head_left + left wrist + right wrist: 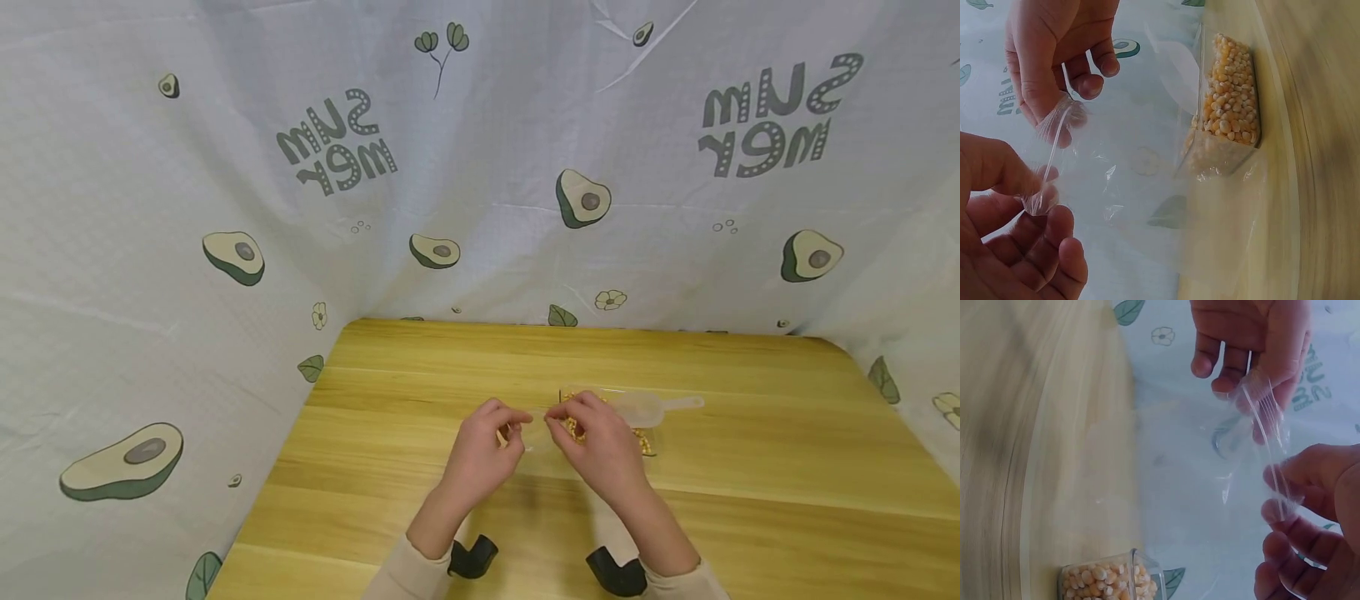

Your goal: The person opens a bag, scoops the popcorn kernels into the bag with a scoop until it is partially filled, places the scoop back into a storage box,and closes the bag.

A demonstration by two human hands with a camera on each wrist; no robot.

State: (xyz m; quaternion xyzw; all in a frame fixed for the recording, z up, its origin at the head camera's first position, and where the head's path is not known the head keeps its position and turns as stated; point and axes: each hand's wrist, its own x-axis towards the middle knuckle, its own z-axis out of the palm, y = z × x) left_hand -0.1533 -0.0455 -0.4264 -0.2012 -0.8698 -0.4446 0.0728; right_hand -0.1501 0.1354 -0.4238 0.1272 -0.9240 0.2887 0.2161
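A clear zip-lock bag [1110, 187] hangs between my two hands, with its zip strip running along the top edge. My left hand [483, 442] pinches one end of that edge between thumb and fingers. At the other end, my right hand [600, 446] pinches the same strip. In both wrist views the bag's thin film hangs below the fingers and its sides lie close together. A clear box of corn kernels [1232, 94] stands on the table just beyond the right hand, partly hidden by it in the head view.
A translucent scoop [641, 408] lies over the box of kernels, its handle pointing right. The wooden table [750, 475] reaches back to a white curtain [495, 158] printed with avocados, which also hangs along both sides. Black curved pieces [474, 557] sit at the wrists.
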